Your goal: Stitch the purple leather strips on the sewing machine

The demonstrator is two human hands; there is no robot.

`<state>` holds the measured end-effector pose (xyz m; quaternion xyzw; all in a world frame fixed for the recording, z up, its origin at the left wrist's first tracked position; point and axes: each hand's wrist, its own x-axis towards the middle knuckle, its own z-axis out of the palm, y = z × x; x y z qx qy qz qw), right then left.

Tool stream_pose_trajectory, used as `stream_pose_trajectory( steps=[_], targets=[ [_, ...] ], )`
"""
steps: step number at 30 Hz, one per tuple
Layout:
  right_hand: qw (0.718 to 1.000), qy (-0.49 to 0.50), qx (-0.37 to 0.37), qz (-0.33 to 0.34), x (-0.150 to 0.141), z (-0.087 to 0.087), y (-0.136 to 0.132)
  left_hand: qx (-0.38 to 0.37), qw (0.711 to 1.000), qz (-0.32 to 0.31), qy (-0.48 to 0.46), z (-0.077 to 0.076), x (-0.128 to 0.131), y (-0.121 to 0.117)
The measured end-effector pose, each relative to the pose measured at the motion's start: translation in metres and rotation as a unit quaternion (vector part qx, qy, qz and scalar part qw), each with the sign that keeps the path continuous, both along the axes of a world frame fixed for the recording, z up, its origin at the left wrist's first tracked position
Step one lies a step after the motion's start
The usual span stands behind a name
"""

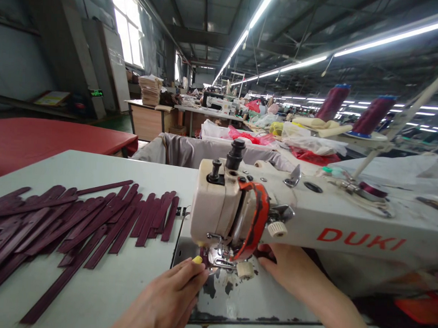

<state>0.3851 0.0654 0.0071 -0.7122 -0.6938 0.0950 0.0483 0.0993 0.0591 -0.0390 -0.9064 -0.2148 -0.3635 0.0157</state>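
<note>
While the left hand lies palm-down on the near part of the tabletop, its fingers held together and stretched flat toward the presser foot, it seems to press something small against the worn needle plate so that it feeds straight; what lies under the fingertips is hidden, so whether a strip sits there cannot be told. On the other side the right hand reaches in under the arm of the sewing machine, just right of the foot, its fingertips tucked behind the orange guard; whether those fingers are apart or pinching anything cannot be told either. Both hands flank the needle closely, which suits guiding work from two sides. To the left, dark purple strips are fanned out in an overlapping row within easy reach of the left hand, probably laid so each can be picked off singly. Farther right, two purple thread cones stand behind the machine on a stand, feeding thread down to it. A cloth-lined bin sits beyond the tabletop's far edge.
</note>
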Motion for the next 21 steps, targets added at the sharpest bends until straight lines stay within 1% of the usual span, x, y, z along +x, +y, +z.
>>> stream_pose_trajectory(
  steps=[3, 8, 10, 14, 17, 19, 21],
  targets=[
    [0.999, 0.028, -0.030, 0.001, 0.000, 0.005, 0.002, -0.005, 1.000, 0.002, -0.001, 0.001, 0.001, -0.001],
    [0.997, 0.053, -0.060, 0.011, -0.002, 0.013, 0.005, -0.073, 0.997, 0.019, 0.012, 0.003, 0.000, -0.003],
    [0.996, 0.058, -0.068, 0.011, -0.001, 0.015, 0.005, -0.093, 0.995, 0.027, 0.018, 0.002, -0.002, -0.005],
    [0.994, 0.063, -0.087, 0.014, 0.000, 0.018, 0.004, -0.103, 0.994, 0.037, 0.003, -0.002, -0.010, -0.007],
    [0.994, 0.063, -0.082, 0.022, -0.004, 0.023, 0.000, -0.117, 0.990, 0.072, -0.013, 0.001, -0.016, 0.007],
    [0.994, 0.066, -0.077, 0.039, -0.009, 0.026, -0.006, -0.129, 0.987, 0.100, 0.004, 0.007, -0.013, 0.025],
    [0.994, 0.060, -0.069, 0.059, -0.015, 0.026, -0.015, -0.134, 0.985, 0.102, 0.037, 0.015, -0.007, 0.044]
  ],
)
